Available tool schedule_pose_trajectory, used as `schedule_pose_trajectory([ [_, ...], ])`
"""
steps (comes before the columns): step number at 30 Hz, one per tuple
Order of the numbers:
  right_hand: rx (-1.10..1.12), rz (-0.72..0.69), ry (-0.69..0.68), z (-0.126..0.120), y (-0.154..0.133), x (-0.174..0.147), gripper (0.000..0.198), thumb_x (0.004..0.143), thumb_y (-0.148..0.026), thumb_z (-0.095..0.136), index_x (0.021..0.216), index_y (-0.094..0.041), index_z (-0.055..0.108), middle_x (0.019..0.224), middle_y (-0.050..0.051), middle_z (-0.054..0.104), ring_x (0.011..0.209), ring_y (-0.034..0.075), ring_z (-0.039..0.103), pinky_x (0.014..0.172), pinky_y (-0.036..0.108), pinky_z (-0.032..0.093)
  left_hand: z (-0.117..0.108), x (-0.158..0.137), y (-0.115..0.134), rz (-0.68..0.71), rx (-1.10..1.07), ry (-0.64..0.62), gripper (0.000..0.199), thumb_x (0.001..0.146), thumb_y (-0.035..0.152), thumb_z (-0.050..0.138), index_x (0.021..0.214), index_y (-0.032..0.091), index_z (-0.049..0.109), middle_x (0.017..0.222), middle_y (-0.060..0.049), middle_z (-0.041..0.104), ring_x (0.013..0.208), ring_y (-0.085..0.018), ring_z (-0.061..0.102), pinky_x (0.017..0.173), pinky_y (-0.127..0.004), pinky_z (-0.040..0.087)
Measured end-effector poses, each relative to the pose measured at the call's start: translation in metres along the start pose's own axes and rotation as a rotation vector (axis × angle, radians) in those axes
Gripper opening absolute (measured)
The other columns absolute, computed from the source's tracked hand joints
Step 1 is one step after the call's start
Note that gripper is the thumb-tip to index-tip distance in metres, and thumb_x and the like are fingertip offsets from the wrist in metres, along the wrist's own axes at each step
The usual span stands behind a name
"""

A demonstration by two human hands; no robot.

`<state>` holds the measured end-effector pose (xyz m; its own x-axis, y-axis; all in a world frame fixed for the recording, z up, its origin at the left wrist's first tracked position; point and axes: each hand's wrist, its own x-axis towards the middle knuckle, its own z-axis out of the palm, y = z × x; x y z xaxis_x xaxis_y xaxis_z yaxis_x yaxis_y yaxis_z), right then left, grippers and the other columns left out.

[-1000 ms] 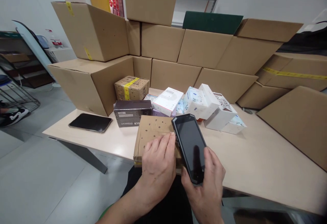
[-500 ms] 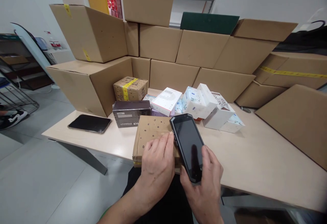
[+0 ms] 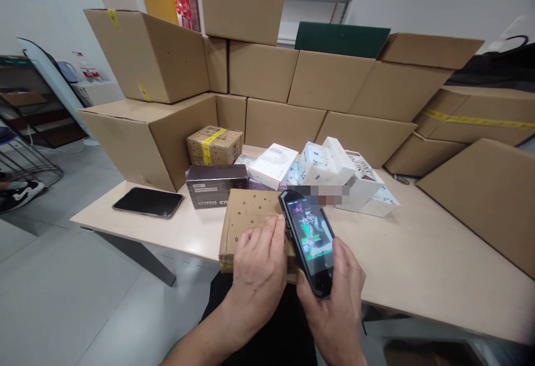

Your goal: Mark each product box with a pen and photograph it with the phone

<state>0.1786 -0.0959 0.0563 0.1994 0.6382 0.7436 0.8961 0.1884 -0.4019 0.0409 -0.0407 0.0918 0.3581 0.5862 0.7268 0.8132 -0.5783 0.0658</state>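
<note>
Stacked cardboard cartons wall in the back of a pale table, with smaller retail boxes clustered before them and a dark phone lying flat at the left. At the near edge sits a brown parcel, the left hand spread flat on its top, fingers loosely open and gripping nothing. The right hand is curled around the lower end of a black handheld device (screen lit), thumb on its right edge; the device tilts above the parcel's right side, left fingertips just beside it.
</note>
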Motion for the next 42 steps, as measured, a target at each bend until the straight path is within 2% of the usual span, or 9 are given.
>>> schedule_pose_trajectory([
  [3, 0.033, 0.068, -0.003, -0.002, 0.004, -0.001, 0.077, 0.090, -0.047, 0.059, 0.155, -0.019, 0.028, 0.140, 0.020, 0.047, 0.126, 0.034, 0.047, 0.096, 0.056, 0.047, 0.000, -0.001, -0.001, -0.003, 0.005, -0.006, 0.044, 0.091, 0.006, 0.042, 0.135, 0.005, 0.049, 0.124, -0.018, 0.068, 0.106, -0.026, 0.067, 0.084, -0.041, 0.055],
  [10, -0.067, 0.463, 0.164, -0.023, 0.044, 0.002, 0.087, 0.082, -0.064, 0.058, 0.151, -0.016, 0.038, 0.140, 0.022, 0.050, 0.130, 0.043, 0.044, 0.100, 0.065, 0.037, -0.005, -0.001, -0.004, 0.049, -0.046, 0.023, 0.039, 0.090, 0.003, 0.047, 0.127, 0.010, 0.057, 0.121, -0.015, 0.069, 0.107, -0.026, 0.068, 0.085, -0.039, 0.055],
  [16, -0.307, 0.359, 0.077, -0.021, 0.109, -0.006, 0.092, 0.083, -0.073, 0.046, 0.143, -0.003, 0.046, 0.114, 0.027, 0.058, 0.109, 0.042, 0.053, 0.094, 0.066, 0.039, -0.017, -0.007, -0.015, 0.013, -0.226, 0.170, 0.039, 0.087, 0.006, 0.061, 0.125, 0.014, 0.059, 0.118, -0.011, 0.069, 0.116, -0.027, 0.061, 0.098, -0.044, 0.052],
  [21, -0.391, 0.295, -0.006, -0.001, 0.132, -0.020, 0.091, 0.086, -0.070, 0.042, 0.140, 0.003, 0.047, 0.105, 0.026, 0.059, 0.098, 0.038, 0.055, 0.089, 0.062, 0.042, -0.023, -0.017, -0.050, -0.198, -0.209, 0.317, 0.045, 0.087, 0.014, 0.064, 0.131, 0.017, 0.055, 0.122, -0.013, 0.063, 0.116, -0.026, 0.058, 0.100, -0.047, 0.049],
  [26, -0.425, 0.278, -0.014, 0.010, 0.132, -0.026, 0.083, 0.088, -0.066, 0.043, 0.140, 0.000, 0.047, 0.110, 0.027, 0.057, 0.103, 0.039, 0.052, 0.089, 0.063, 0.041, -0.024, -0.032, -0.082, -0.557, -0.307, -0.040, 0.051, 0.098, 0.042, 0.043, 0.144, 0.020, 0.043, 0.137, -0.013, 0.055, 0.123, -0.029, 0.055, 0.098, -0.052, 0.051],
  [31, -0.377, 0.234, 0.018, 0.002, 0.123, -0.017, 0.080, 0.089, -0.072, 0.036, 0.125, -0.005, 0.061, 0.123, 0.028, 0.055, 0.121, 0.044, 0.043, 0.095, 0.069, 0.035, -0.026, -0.039, -0.089, -0.589, -0.487, -0.263, 0.053, 0.101, 0.047, 0.034, 0.146, 0.022, 0.044, 0.143, -0.012, 0.055, 0.120, -0.028, 0.060, 0.098, -0.048, 0.052],
  [35, -0.095, 0.317, -0.104, -0.009, 0.096, 0.003, 0.071, 0.097, -0.063, 0.024, 0.117, -0.011, 0.068, 0.118, 0.020, 0.064, 0.117, 0.034, 0.053, 0.101, 0.059, 0.038, -0.028, -0.032, -0.082, -0.563, -0.517, -0.331, 0.050, 0.101, 0.046, 0.037, 0.146, 0.025, 0.046, 0.139, -0.009, 0.060, 0.124, -0.028, 0.059, 0.100, -0.046, 0.051],
  [39, 0.214, 0.448, -0.272, -0.010, 0.063, 0.015, 0.059, 0.099, -0.059, 0.030, 0.109, -0.017, 0.071, 0.115, 0.014, 0.068, 0.111, 0.029, 0.060, 0.095, 0.046, 0.048, -0.037, -0.031, -0.076, -0.612, -0.536, -0.328, 0.047, 0.101, 0.044, 0.039, 0.144, 0.028, 0.048, 0.138, -0.007, 0.061, 0.125, -0.027, 0.059, 0.099, -0.045, 0.052],
  [42, 0.275, 0.450, -0.223, -0.011, 0.046, 0.014, 0.055, 0.099, -0.057, 0.033, 0.115, -0.018, 0.069, 0.116, 0.013, 0.069, 0.109, 0.028, 0.064, 0.090, 0.043, 0.052, -0.051, -0.039, -0.073, -0.583, -0.586, -0.239, 0.047, 0.100, 0.041, 0.044, 0.145, 0.028, 0.046, 0.144, -0.007, 0.056, 0.129, -0.028, 0.056, 0.103, -0.046, 0.050],
])
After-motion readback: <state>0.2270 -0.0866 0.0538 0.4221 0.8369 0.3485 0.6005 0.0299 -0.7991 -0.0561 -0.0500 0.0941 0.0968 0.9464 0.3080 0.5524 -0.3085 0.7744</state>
